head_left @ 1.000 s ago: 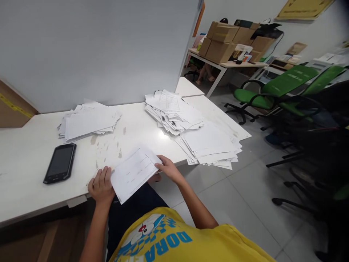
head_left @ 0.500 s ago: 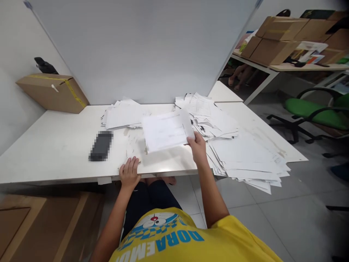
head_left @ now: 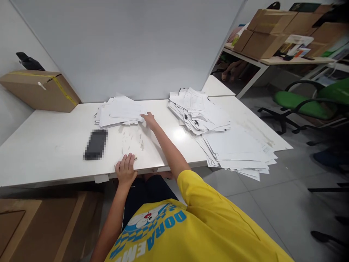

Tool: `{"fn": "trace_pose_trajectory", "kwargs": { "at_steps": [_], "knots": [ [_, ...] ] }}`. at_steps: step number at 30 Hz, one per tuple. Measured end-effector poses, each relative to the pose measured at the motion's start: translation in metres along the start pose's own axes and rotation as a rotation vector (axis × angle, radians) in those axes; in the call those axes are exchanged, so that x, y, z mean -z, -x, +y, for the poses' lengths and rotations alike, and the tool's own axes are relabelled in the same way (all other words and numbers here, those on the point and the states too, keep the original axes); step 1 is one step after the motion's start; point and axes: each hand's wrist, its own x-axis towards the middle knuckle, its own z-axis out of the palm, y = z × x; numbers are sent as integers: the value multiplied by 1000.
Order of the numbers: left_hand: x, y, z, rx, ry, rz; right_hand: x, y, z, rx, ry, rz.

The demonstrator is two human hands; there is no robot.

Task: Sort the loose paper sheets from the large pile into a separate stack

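My right hand reaches forward across the white table and pinches the right edge of a sheet of paper. That sheet lies over the left paper pile, whose edges are uneven. My left hand rests flat on the table's front edge, fingers stretched out and holding nothing. A small thin object shows by its fingertips, too small to name. To the right are a rumpled paper pile with dark marks and, nearer me, a fanned stack of white sheets that overhangs the front edge.
A pixelated dark, flat object lies left on the table. A taped cardboard box stands at the back left, against a grey panel. Green chairs and another table with boxes are at right.
My right hand has moved left and forward, carrying the sheet from near the right piles onto the left pile. My left hand stays at the table edge. The view has shifted slightly.
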Motion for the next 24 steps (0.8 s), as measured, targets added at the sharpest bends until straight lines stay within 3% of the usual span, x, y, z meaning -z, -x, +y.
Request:
{"fn": "trace_pose_trajectory", "kwargs": {
  "at_steps": [4,6,8,11,15,19,24],
  "knots": [
    [-2,-2,0,14,16,31,40,22,3,-119,9,66],
    [-4,-2,-1,58,57,13,69,53,10,-78,7,69],
    [-6,-3,-2,95,99,-4,102,96,20,11,71,187],
    [-9,-4,-2,104,122,4,151,165,40,27,480,605],
    [-10,-7,-2,73,94,36,205,233,65,-201,1029,776],
    [-12,-7,-3,134,161,1,234,263,80,-382,1117,855],
    [-14,-5,-4,133,164,2,242,268,85,-291,1138,894]
  ]
}}
